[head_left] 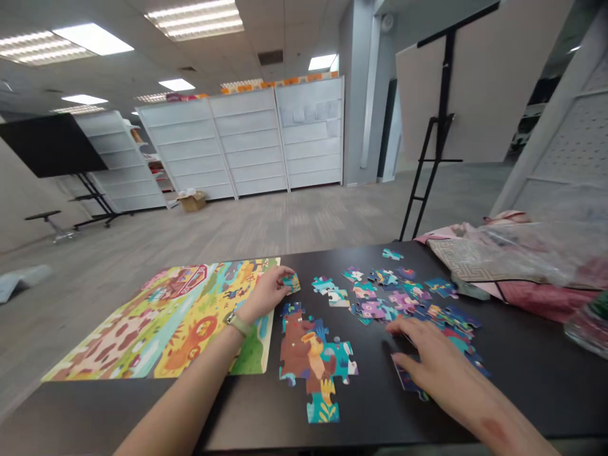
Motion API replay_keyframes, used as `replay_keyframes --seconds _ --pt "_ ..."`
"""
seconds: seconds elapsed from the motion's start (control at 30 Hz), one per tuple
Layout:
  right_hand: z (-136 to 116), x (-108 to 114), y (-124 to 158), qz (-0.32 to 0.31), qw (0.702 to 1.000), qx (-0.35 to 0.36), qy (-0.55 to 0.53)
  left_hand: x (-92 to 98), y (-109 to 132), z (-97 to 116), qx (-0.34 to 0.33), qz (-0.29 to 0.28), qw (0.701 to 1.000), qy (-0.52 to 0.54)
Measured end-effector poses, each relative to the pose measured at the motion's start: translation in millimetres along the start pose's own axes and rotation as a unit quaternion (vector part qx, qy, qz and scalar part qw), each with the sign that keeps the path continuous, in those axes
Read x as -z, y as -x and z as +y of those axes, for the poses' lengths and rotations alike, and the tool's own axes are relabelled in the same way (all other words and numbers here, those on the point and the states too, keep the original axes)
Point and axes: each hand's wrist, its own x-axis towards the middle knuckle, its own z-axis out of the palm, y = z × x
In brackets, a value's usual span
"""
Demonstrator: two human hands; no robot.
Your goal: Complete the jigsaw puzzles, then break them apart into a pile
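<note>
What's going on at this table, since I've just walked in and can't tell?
A person is handling jigsaw pieces at a dark table. Their left hand holds a piece beside a colourful picture sheet. Their right hand lies over another piece, next to a scattered pile of loose pieces. Between the hands lies a joined group of pieces.

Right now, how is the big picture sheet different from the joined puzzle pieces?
The picture sheet is a whole rectangle, but the joined puzzle pieces make a bumpy, uneven shape. The sheet is bigger than the joined puzzle pieces. The sheet looks mostly yellow and green; the pieces look more brown and teal. Both lie flat on the dark table.
</note>
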Motion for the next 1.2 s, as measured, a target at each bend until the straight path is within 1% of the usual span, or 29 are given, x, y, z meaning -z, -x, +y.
replay_keyframes --seconds 0.07,0.13,0.17,0.2,0.27,0.3,0.33,0.43,0.5,0.57,0.63,0.7,0.77,0.83,0.97,1.1,1.2 --pt "2 4 -3 0.031 0.999 -0.005 0.013 -1.9 2 14 -0.004 -0.004 0.999 0.037" --pt "-2 10 -6 0.076 0.997 -0.018 0.006 -7.1 9 34 -0.013 -0.050 0.991 0.122" --pt "-6 14 -6 0.084 0.996 -0.030 -0.017 -10.8 13 45 -0.012 -0.089 0.978 0.187" --pt "-13 16 -5 0.079 0.994 -0.041 -0.056 -15.1 18 55 -0.005 -0.141 0.957 0.253" --pt "-29 18 -1 0.026 0.984 -0.059 -0.166 -23.9 29 72 0.015 -0.205 0.923 0.326" --pt "-38 17 0 -0.009 0.973 -0.063 -0.220 -27.8 33 77 0.024 -0.220 0.915 0.337" --pt "-47 15 2 -0.038 0.961 -0.065 -0.265 -31.0 37 81 0.030 -0.225 0.914 0.337" --pt "-69 3 5 -0.097 0.929 -0.064 -0.351 -35.5 41 84 0.038 -0.224 0.918 0.325" --pt "-78 -5 4 -0.115 0.915 -0.060 -0.383 -34.7 40 83 0.037 -0.230 0.918 0.321" --pt "-83 -10 3 -0.134 0.906 -0.064 -0.397 -31.4 38 83 0.019 -0.231 0.922 0.311" --pt "-84 -11 3 -0.156 0.902 -0.076 -0.396 -26.3 37 82 -0.025 -0.225 0.936 0.269" --pt "-83 -10 3 -0.171 0.900 -0.090 -0.391 -20.6 36 80 -0.098 -0.228 0.951 0.186" --pt "-79 -9 3 -0.176 0.900 -0.102 -0.386 -16.1 37 77 -0.172 -0.248 0.949 0.095" --pt "-75 -8 3 -0.178 0.901 -0.109 -0.380 -13.8 37 72 -0.212 -0.270 0.939 0.027" --pt "-69 -7 4 -0.198 0.900 -0.124 -0.367 -14.0 37 65 -0.213 -0.287 0.933 -0.042" --pt "-72 -9 8 -0.225 0.892 -0.148 -0.363 -14.0 35 61 -0.212 -0.282 0.934 -0.051" --pt "-74 -16 12 -0.237 0.890 -0.147 -0.359 -13.0 35 61 -0.210 -0.279 0.936 -0.052"
